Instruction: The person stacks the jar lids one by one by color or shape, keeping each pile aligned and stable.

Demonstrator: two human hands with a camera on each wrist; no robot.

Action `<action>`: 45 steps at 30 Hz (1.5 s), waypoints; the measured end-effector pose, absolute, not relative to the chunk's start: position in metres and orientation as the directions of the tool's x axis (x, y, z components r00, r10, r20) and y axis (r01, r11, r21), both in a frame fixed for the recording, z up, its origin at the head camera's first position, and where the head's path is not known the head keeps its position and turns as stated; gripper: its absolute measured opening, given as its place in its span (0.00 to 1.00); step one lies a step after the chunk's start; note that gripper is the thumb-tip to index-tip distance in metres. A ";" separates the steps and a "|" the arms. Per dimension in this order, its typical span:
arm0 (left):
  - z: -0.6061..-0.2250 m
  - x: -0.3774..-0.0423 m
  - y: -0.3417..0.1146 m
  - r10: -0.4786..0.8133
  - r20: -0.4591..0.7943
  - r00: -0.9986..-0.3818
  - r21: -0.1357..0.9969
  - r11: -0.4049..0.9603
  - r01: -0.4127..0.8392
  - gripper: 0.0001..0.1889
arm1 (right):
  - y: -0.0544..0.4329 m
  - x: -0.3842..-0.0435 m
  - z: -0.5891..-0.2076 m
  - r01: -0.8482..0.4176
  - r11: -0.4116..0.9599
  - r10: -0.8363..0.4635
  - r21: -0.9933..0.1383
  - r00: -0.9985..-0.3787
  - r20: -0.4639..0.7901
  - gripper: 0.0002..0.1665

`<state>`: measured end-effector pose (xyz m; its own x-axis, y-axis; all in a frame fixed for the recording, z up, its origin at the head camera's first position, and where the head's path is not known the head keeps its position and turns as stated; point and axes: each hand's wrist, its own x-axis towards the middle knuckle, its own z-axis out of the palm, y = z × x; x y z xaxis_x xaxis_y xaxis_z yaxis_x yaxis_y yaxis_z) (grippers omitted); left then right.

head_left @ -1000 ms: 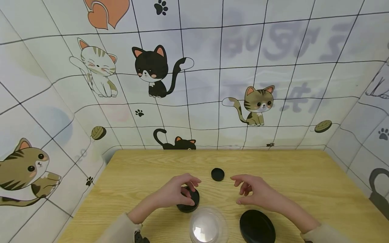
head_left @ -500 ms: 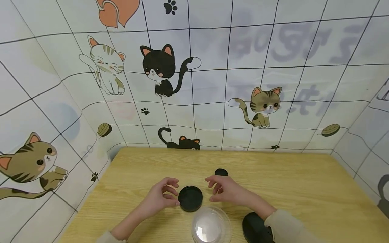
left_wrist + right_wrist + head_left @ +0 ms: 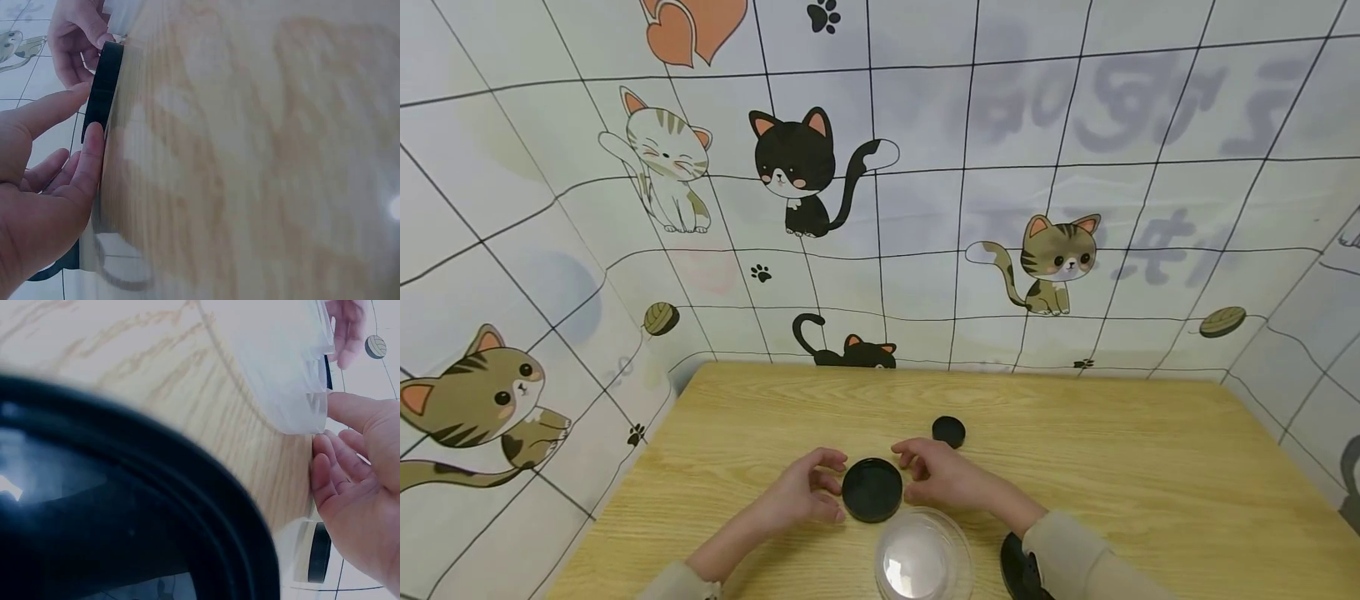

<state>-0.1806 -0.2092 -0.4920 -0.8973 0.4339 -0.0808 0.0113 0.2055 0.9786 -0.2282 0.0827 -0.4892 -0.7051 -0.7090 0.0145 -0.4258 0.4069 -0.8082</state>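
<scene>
A shallow round black lid (image 3: 872,490), rim facing up, lies on the wooden table between my two hands. My left hand (image 3: 801,492) is at its left side, fingers loosely curved. In the left wrist view, a thumb and fingertip come right up to the edge of the black lid (image 3: 105,81). On the opposite side, my right hand (image 3: 942,475) has its fingers relaxed and bent beside the rim. Just in front of the lid stands a clear round plastic container (image 3: 917,558). The right wrist view shows my right hand (image 3: 369,487) close past this clear container (image 3: 281,369).
Behind the right hand lies a smaller black disc-shaped lid (image 3: 949,431). A larger black lid (image 3: 1018,571), partly covered by the right sleeve, is at the front right. Cat-patterned sheeting (image 3: 917,217) rises behind the wooden table (image 3: 1135,467).
My left hand has moved off the top of the black lid to its left side. The right hand has come leftward to the lid's right side. The view has shifted slightly.
</scene>
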 end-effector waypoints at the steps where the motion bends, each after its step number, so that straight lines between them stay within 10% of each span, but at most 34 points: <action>1: -0.493 -0.181 -0.208 0.434 -0.080 -0.898 0.978 0.208 0.013 0.39 | 0.083 -0.228 -0.490 -0.427 0.401 -0.711 -0.810 -0.703 0.018 0.36; 45: -0.465 -0.208 -0.118 0.476 0.020 -0.879 0.936 0.301 0.184 0.36 | 0.161 -0.208 -0.443 -0.432 0.493 -0.606 -0.755 -0.793 0.058 0.35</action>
<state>-0.2080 -0.1180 -0.4650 -0.8793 0.4758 0.0199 0.1841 0.3011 0.9357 -0.2076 0.1608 -0.4426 -0.7931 -0.6063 0.0578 -0.4320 0.4931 -0.7551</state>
